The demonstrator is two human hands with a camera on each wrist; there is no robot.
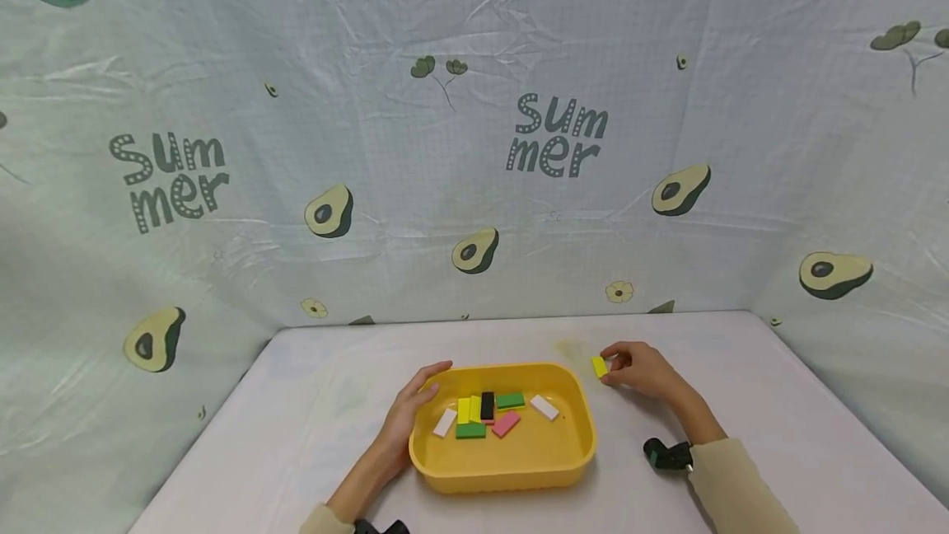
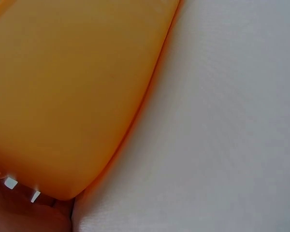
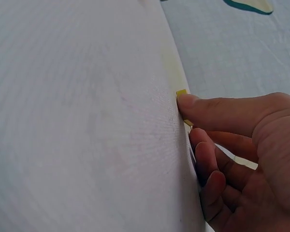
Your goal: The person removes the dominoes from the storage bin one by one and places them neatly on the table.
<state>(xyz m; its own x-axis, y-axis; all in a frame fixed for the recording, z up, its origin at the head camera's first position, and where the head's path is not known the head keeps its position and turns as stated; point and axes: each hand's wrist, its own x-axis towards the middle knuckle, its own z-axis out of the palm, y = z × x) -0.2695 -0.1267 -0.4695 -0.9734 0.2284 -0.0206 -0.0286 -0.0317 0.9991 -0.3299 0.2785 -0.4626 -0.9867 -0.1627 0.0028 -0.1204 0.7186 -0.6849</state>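
My right grip (image 1: 643, 371) pinches a small bright-yellow rectangular block (image 1: 599, 367) at its fingertips, while to its left my left grip (image 1: 404, 419) holds the side of a deep-yellow rounded plastic tray (image 1: 511, 482) carrying small yellow, green, pink, white and black rectangular blocks (image 1: 471, 431).

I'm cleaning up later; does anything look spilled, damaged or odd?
A faint yellowish patch on the white tabletop, beyond the far right corner of the yellow tray, breaks the pale surface; possibly a stain.
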